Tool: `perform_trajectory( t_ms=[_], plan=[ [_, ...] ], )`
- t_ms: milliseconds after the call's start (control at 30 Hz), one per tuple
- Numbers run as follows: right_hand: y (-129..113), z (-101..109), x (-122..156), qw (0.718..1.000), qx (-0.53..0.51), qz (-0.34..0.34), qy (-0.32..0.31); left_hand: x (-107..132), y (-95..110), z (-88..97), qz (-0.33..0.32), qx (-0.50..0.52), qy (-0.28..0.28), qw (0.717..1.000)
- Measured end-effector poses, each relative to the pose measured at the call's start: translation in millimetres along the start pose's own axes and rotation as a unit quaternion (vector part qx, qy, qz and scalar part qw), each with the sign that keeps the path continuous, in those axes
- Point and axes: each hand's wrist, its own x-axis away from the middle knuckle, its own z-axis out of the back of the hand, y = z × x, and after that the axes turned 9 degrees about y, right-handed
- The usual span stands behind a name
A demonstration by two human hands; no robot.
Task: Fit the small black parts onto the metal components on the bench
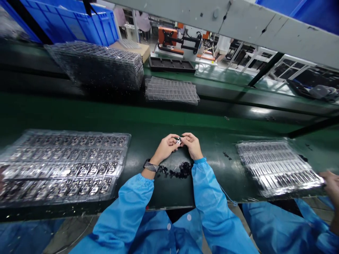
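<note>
Between my left hand (166,146) and my right hand (192,144) is a small circuit board (178,141), black and silver, pinched by the fingertips of both. The fingers cover much of it, and whether a second small part is in the right fingers cannot be made out. Both hands are over the green bench top, close together. Just below them lies a loose pile of small black parts (184,170), with more scattered towards my left wrist. To the left, a clear plastic tray (120,176) carries rows of similar circuit boards.
At the right is another clear tray (278,165) with rows of pockets, near a co-worker's hand (332,185). A few black parts (227,155) lie left of it. Behind stand stacked clear trays (106,67), flatter trays (172,90), a black tray (172,65) and a blue crate (76,23).
</note>
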Motion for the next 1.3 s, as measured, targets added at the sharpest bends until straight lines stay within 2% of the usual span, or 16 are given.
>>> perform_trajectory(
  t_ms=[367, 700, 800, 1000, 1100, 1200, 1300],
  plan=[
    [1, 2, 1, 0.999, -0.004, -0.034, -0.040, 0, -3, 0.4, 0.010, 0.053, -0.004, 0.999],
    [2, 1, 1, 0.999, 0.014, -0.003, -0.046, 1, 4, 1.7, 0.104, 0.180, -0.022, 0.978],
    [1, 0, 2, 0.999, 0.015, 0.001, -0.039, 1, 4, 0.4, 0.089, 0.162, -0.013, 0.983],
    [-1, -3, 2, 0.998, 0.066, 0.018, 0.001, 2, 0, -1.3, 0.014, 0.023, -0.001, 1.000],
    [-2, -3, 2, 0.998, 0.068, 0.016, -0.003, 1, 1, -3.9, -0.006, -0.008, 0.004, 1.000],
    [-3, 0, 2, 0.998, 0.053, -0.001, -0.031, 5, 12, -6.5, -0.020, -0.008, 0.018, 1.000],
    [-3, 6, 0, 0.999, 0.029, -0.022, -0.033, 26, 34, -2.7, -0.027, -0.011, 0.036, 0.999]
  ],
)
